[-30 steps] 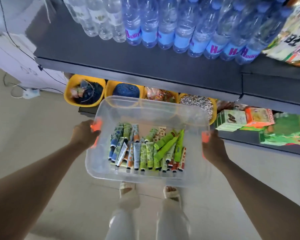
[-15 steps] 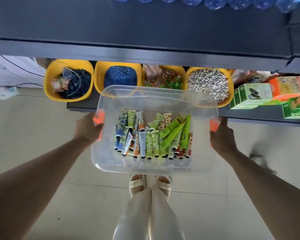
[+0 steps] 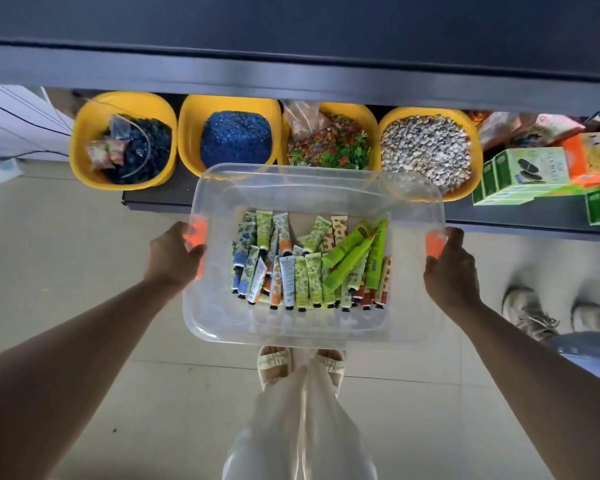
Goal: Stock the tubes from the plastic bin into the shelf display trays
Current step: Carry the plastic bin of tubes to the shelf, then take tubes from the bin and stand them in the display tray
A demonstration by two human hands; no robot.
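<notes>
I carry a clear plastic bin [image 3: 219, 327] in front of me, above the floor and my feet. My left hand [image 3: 174, 256] grips its left orange handle and my right hand [image 3: 451, 268] grips its right one. Several small tubes [image 3: 309, 268] lie inside, patterned in blue, green and orange, with a few bright green ones slanted on top. The bin's far edge reaches over the front of a low dark shelf [image 3: 160, 199]. No display trays for tubes are in view.
Several yellow tubs [image 3: 84, 133] of blue, mixed and grey gravel stand on the low shelf under a wider dark shelf [image 3: 291, 74]. Green and orange boxes [image 3: 520, 174] sit to the right. Another person's grey shoes [image 3: 530, 313] stand on the tiled floor at right.
My view has tilted down and closer to the low shelf. The water bottles on the upper shelf have left the frame. Another person's shoes have come into view at right. Both hands keep hold of the bin.
</notes>
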